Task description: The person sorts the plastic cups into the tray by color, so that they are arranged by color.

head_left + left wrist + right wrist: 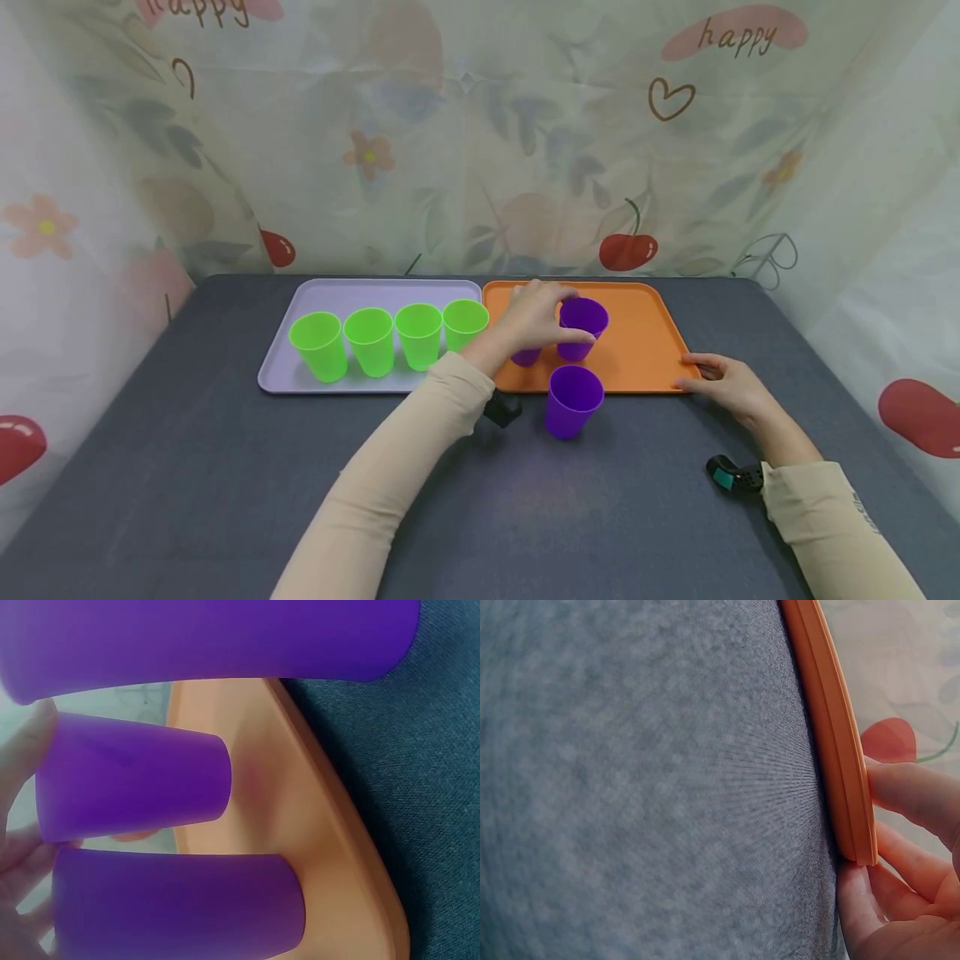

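Note:
My left hand grips a purple cup by its rim over the orange tray; the cup is upright, and I cannot tell whether its base touches the tray. A second purple cup stands on the tray beside it, mostly hidden behind the left hand in the head view. On the table just in front of the tray is a third purple cup. My right hand pinches the tray's near right corner, thumb and fingers around the edge.
A lilac tray adjoins the orange one on the left, with several green cups in a row. Dark grey cloth covers the table. A patterned curtain hangs behind and at both sides.

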Tool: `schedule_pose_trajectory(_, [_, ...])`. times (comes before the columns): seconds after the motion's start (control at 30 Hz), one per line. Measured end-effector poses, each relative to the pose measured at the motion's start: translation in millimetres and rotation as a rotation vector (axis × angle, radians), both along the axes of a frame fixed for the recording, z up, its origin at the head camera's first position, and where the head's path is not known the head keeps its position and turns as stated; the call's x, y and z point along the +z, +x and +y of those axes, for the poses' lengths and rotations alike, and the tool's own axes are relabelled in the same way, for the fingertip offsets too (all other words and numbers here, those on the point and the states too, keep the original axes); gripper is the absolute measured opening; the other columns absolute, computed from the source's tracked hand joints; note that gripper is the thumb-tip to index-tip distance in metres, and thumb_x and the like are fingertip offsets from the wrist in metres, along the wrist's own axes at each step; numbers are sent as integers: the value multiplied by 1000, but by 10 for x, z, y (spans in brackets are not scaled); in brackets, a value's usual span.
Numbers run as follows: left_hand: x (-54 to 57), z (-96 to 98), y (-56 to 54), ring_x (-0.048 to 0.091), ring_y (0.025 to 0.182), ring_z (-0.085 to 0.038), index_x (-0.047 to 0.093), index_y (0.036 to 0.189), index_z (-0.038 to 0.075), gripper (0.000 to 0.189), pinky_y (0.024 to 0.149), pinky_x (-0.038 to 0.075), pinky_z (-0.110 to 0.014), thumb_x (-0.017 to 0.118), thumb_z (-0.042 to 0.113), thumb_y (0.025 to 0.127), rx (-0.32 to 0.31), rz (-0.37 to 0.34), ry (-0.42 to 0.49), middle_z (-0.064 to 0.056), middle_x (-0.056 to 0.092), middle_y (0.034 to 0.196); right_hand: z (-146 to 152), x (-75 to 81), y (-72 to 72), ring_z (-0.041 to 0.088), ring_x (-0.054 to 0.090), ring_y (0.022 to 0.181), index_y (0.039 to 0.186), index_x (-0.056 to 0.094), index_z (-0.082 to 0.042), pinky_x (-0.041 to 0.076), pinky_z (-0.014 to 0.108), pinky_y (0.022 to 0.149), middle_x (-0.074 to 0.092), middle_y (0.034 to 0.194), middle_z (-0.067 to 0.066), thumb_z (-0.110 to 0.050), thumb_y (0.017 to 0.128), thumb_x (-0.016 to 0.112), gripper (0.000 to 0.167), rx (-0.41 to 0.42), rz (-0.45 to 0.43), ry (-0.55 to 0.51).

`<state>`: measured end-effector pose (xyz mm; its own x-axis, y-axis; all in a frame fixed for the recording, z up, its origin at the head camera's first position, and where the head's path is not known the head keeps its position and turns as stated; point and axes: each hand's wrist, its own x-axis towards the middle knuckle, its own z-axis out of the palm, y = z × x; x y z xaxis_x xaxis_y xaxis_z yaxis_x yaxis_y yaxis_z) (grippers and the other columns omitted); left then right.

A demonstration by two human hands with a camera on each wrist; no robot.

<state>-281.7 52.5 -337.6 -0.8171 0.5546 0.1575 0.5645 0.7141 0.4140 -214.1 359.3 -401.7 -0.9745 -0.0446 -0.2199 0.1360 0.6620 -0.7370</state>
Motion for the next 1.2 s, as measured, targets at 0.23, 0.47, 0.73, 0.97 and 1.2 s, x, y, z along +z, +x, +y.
schedule_pose_trajectory(0.23, [-35, 20, 0, 46, 115, -20, 53, 132, 17, 70, 91, 33, -38, 69, 56, 75, 27, -3, -21, 3, 61, 126, 3, 9, 8, 45, 26, 136, 141, 34, 4, 30, 56, 106, 30, 147, 30, -35, 87, 65, 74, -2, 2, 4])
schedule_pose_trajectory(0.47, [-57, 14, -15, 46, 108, -19, 54, 131, 17, 69, 88, 32, -37, 68, 57, 76, 26, -4, -42, 3, 65, 115, 0, 23, 4, 44, 27, 136, 141, 34, 4, 30, 55, 105, 29, 147, 30, -36, 87, 65, 74, 0, -1, 10])
schedule_pose_trajectory(0.73, [-56, 26, -25, 46, 109, -20, 51, 134, 17, 71, 91, 31, -39, 64, 60, 78, 27, -1, -83, 4, 66, 110, -11, 35, 5, 45, 26, 136, 141, 34, 4, 29, 56, 106, 29, 147, 30, -35, 86, 65, 74, -8, -11, 7])
schedule_pose_trajectory(0.97, [-38, 42, -19, 46, 113, -21, 50, 135, 19, 72, 94, 31, -40, 62, 61, 79, 37, 3, -132, 4, 61, 127, -7, 32, 4, 43, 27, 136, 141, 34, 4, 29, 55, 105, 30, 147, 30, -35, 87, 65, 73, 0, -10, 5])
schedule_pose_trajectory(1.2, [-22, 48, -26, 46, 118, -23, 49, 136, 17, 75, 100, 30, -43, 63, 61, 78, 50, -1, -141, 2, 59, 131, 6, 31, 2, 43, 28, 136, 141, 34, 4, 30, 55, 105, 30, 147, 30, -35, 87, 65, 74, -5, -9, 4])
